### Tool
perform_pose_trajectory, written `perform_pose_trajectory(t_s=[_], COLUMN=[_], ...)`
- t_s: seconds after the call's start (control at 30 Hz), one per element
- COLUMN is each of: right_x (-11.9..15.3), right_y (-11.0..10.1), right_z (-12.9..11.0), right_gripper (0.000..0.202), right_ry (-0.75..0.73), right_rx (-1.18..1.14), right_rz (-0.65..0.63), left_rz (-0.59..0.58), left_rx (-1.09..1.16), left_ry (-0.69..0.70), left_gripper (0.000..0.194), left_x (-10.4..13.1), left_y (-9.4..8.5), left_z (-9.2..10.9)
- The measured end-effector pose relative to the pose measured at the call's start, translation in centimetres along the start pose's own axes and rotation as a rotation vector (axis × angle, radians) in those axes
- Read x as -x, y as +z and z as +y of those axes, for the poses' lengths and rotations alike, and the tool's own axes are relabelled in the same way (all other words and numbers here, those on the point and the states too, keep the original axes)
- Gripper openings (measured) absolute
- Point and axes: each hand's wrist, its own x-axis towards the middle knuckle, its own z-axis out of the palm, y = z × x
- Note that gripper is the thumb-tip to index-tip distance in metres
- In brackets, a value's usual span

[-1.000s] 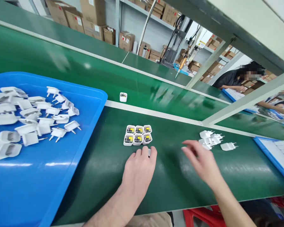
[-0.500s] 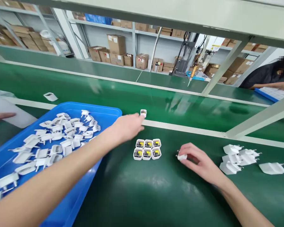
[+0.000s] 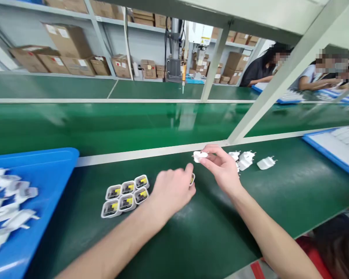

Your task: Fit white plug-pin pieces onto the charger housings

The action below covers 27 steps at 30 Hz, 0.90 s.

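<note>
My left hand (image 3: 174, 190) is closed on an open white housing (image 3: 192, 179), its yellow part just showing past the fingertips. Between the thumb and fingers of my right hand (image 3: 221, 166) is a white plug cover (image 3: 200, 155), a little above and to the right of the housing. Left of my left hand, several open white housings (image 3: 127, 202) with black and yellow parts inside stand in two rows on the green table. Beyond my right hand lie several closed white plug adapters (image 3: 246, 160), one of them (image 3: 266, 163) apart from the others.
A blue tray (image 3: 55, 186) of white plug covers (image 3: 8, 211) is at the left. A white post (image 3: 258, 100) rises from the pale strip behind my right hand. Another blue-edged tray (image 3: 331, 155) lies at the right. People work across the green conveyor (image 3: 128, 124).
My left hand has taken the single housing from the conveyor and brought it over the table, near my right hand. The view has turned right, and my hands are now close together.
</note>
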Motion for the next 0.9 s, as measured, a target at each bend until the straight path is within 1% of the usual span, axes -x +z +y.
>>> perform_pose_trajectory(t_s=[0.07,0.1,0.17,0.2,0.27,0.33,0.4,0.47,0.53,0.63,0.9], right_x=[0.1,0.3,1.3,2.0,3.6,5.2,6.2,6.6,6.4,5.8,5.4], right_y=[-0.2,-0.3,-0.6,-0.8,-1.1,-1.4,-1.6,-1.8,-1.9,-2.2,-2.4], right_z=[-0.7,-1.0,-1.7,-2.0,-2.4,-2.3,-1.9,-1.5,-1.2,-1.3,-1.1], right_gripper=[0.024,0.024,0.022,0.020,0.016,0.011,0.008,0.008,0.010,0.012,0.016], right_ry=[-0.028,-0.038,-0.046,-0.036,0.006,0.029,-0.014,-0.083,-0.128,-0.158,-0.180], right_rx=[0.029,0.055,0.145,0.210,0.361,0.494,0.601,0.670,0.715,0.766,0.759], right_rz=[0.001,0.000,-0.018,-0.051,-0.174,-0.333,-0.458,-0.533,-0.570,-0.583,-0.616], left_rz=[-0.045,-0.061,-0.074,-0.071,-0.049,-0.011,0.031,0.062,0.081,0.104,0.145], left_rx=[0.053,0.083,0.151,0.189,0.258,0.307,0.335,0.357,0.382,0.418,0.465], left_ry=[-0.025,-0.040,-0.052,-0.047,-0.036,-0.040,-0.042,-0.027,-0.003,0.025,0.037], left_gripper=[0.026,0.029,0.034,0.032,0.024,0.018,0.015,0.013,0.014,0.016,0.019], left_x=[0.7,1.0,1.8,2.2,3.1,3.7,4.0,4.1,4.0,3.9,3.8], left_y=[2.5,3.5,4.8,5.1,5.6,6.0,6.6,7.2,7.7,8.1,8.4], left_z=[1.7,2.1,2.0,1.7,0.9,0.4,0.2,0.1,0.1,-0.1,0.0])
